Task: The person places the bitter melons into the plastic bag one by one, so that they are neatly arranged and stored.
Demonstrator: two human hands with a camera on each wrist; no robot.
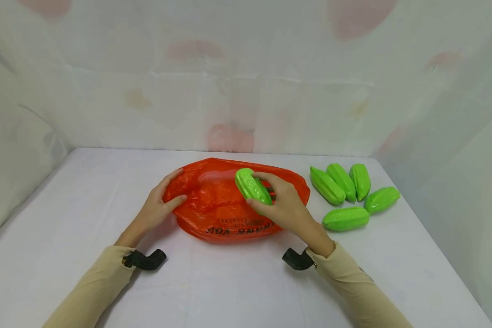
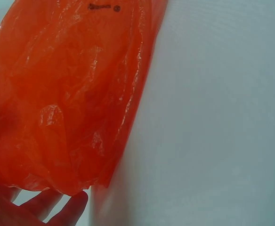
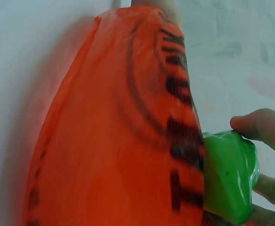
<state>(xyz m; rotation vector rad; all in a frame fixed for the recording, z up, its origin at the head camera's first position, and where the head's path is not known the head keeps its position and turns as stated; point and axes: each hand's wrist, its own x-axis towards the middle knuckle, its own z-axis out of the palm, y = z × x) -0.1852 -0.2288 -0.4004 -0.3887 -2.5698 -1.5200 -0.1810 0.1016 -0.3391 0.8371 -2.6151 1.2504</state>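
Note:
A glossy green star fruit is held in my right hand, thumb on its near side, over the mouth of an orange-red plastic bag. In the right wrist view the star fruit shows beyond the bag's printed side, which hides part of it. My left hand touches the left end of the bag with thumb and fingers spread apart. In the left wrist view its fingertips lie against the bag's edge.
Several more green star fruits lie on the right of the white table, among them one upright-lying star fruit at the back and one sideways star fruit nearer me. A patterned cloth wall rises behind the table. Black wrist mounts stick out at both cuffs.

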